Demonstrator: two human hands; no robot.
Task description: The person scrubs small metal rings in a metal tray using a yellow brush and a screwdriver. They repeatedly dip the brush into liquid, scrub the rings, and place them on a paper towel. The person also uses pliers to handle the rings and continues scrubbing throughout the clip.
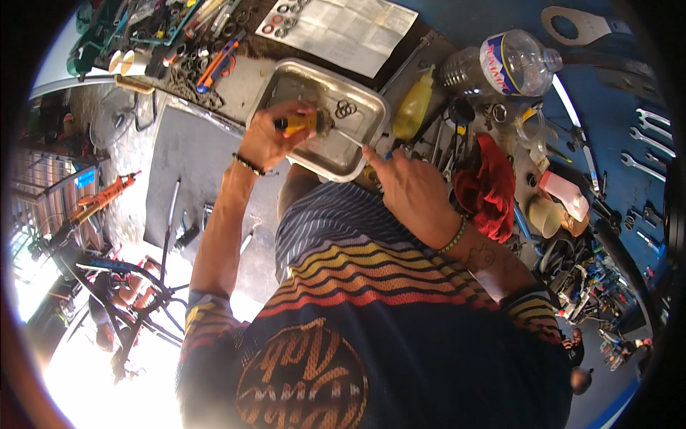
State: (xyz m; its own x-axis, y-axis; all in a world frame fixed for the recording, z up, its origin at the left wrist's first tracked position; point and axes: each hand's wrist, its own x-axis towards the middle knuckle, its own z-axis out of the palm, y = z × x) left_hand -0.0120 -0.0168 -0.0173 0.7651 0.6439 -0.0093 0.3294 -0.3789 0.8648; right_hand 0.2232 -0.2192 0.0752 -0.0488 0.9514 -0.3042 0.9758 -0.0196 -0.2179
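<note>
In my left hand (pixel 266 139) is a short yellow-and-black cylindrical part (pixel 299 123), held over a shallow metal tray (pixel 381 114). My right hand (pixel 420 194) grips a slim metal rod-like tool (pixel 350 136); its handle is hidden in my fingers. The tool points left, its tip close to the end of the yellow part, but I cannot tell whether they touch. Several dark rings (pixel 346 109) lie on the tray floor, just beyond the tool. Fingers cover much of the yellow part, and its near end is blurred.
Right of the tray stand a yellow squeeze bottle (pixel 413 107) and a large clear bottle (pixel 468 77) on its side. A red rag (pixel 487 187) lies beside my right forearm. Beyond the tray is a paper sheet (pixel 343 30); an orange-and-blue utility knife (pixel 218 66) lies left. Spanners (pixel 647 127) hang right.
</note>
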